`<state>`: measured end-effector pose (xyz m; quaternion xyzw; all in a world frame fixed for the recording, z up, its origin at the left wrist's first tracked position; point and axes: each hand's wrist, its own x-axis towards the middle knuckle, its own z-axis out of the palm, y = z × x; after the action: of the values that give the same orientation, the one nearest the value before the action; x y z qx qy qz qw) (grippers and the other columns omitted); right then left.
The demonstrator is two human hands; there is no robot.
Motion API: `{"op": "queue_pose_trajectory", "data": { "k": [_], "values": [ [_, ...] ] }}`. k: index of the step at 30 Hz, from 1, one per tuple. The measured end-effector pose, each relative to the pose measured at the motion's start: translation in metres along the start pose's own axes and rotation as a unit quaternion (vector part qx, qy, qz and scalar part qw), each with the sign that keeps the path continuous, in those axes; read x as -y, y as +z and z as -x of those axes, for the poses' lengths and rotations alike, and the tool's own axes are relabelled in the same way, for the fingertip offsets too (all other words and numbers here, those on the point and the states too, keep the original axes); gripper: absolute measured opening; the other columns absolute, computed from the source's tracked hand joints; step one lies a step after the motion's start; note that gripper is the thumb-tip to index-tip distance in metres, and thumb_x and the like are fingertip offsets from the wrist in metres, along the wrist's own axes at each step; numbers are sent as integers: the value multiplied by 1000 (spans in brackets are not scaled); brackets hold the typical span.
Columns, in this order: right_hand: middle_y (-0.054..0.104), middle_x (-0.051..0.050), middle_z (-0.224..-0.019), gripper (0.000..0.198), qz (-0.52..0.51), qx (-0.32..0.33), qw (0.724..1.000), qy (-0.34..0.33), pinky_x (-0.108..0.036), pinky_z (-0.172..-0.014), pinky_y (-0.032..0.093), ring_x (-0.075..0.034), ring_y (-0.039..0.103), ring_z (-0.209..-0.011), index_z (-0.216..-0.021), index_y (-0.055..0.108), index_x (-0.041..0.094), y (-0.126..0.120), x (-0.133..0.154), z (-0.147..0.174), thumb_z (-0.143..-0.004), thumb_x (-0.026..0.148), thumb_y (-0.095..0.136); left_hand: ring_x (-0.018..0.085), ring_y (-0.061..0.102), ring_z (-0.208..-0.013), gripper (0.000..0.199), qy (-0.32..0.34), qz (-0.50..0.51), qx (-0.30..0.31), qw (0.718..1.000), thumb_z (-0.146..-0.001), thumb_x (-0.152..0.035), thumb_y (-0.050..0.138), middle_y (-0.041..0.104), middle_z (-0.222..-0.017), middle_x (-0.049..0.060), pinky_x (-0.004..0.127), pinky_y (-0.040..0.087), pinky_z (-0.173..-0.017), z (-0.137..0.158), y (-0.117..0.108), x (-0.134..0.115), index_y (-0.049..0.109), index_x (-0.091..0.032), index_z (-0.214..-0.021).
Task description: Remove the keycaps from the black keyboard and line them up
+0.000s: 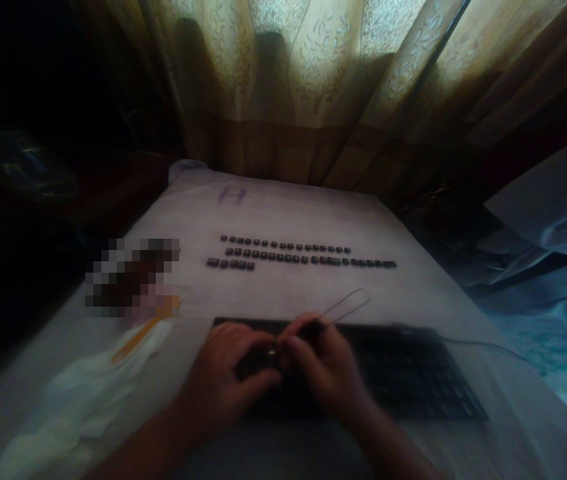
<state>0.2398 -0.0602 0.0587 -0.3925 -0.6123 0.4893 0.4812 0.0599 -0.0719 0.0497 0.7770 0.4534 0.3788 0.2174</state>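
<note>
A black keyboard lies across the near part of the table, its left half largely covered by my hands. My right hand is closed around the dark handle of a wire keycap puller, whose thin loop points up and away to the right. Over the keyboard's left side, my left hand curls with thumb and forefinger close to the right fingertips. Something small glints between the two hands, too dim and blurred to name. Several loose black keycaps stand in rows beyond the keyboard.
A crumpled white cloth lies on the left, beside a pixelated patch with an orange strip. The keyboard's cable runs off to the right over the pale tablecloth. Patterned curtains hang behind the table's far edge.
</note>
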Motion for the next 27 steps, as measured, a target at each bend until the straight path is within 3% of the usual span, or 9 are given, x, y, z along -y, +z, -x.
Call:
{"op": "queue_pose_trajectory", "data": {
  "k": [7,12,16,20,24,27],
  "values": [
    [65,3,-70,7,22,3,998,-54,-19,-56,52,-10,63,-58,-89,59,22,2,2,1,-86,16,57,19,66,-80,14,-122,89,20,988,-77,-30,67,72,-86,2,31,52,-72,2,5,0,71,-25,-90],
    [67,3,-73,10,12,-35,998,-47,-19,-55,53,-10,64,-59,-93,60,25,-1,2,0,-88,16,57,18,68,-79,17,-207,163,57,963,-76,-29,65,73,-86,1,28,53,-71,-1,2,-3,71,-24,-91],
    [69,0,-84,17,116,-74,988,-75,-24,-62,56,-12,66,-68,-100,63,25,-22,3,-11,-89,15,55,18,69,-77,19,-226,144,58,962,-77,-32,64,74,-84,1,29,54,-72,-3,-2,0,71,-25,-93],
    [68,-6,-101,25,284,-22,949,-137,-36,-81,56,-19,66,-92,-101,68,23,-61,2,-25,-86,10,53,18,70,-83,24,-206,115,11,972,-79,-32,62,75,-90,0,32,55,-80,-4,-4,8,70,-27,-101],
    [70,-9,-104,38,435,103,889,-99,-37,-82,57,-21,69,-91,-102,71,20,-91,0,-29,-78,0,50,19,71,-85,23,-184,82,-33,979,-81,-35,61,76,-91,0,34,55,-83,-3,-3,17,71,-27,-100],
    [71,-10,-108,42,509,174,840,-64,-37,-84,57,-23,70,-92,-102,73,19,-96,2,-29,-75,-4,51,19,71,-81,22,-175,59,-35,982,-80,-37,62,76,-88,0,33,56,-80,-2,-1,21,72,-27,-97]
  ]
}}
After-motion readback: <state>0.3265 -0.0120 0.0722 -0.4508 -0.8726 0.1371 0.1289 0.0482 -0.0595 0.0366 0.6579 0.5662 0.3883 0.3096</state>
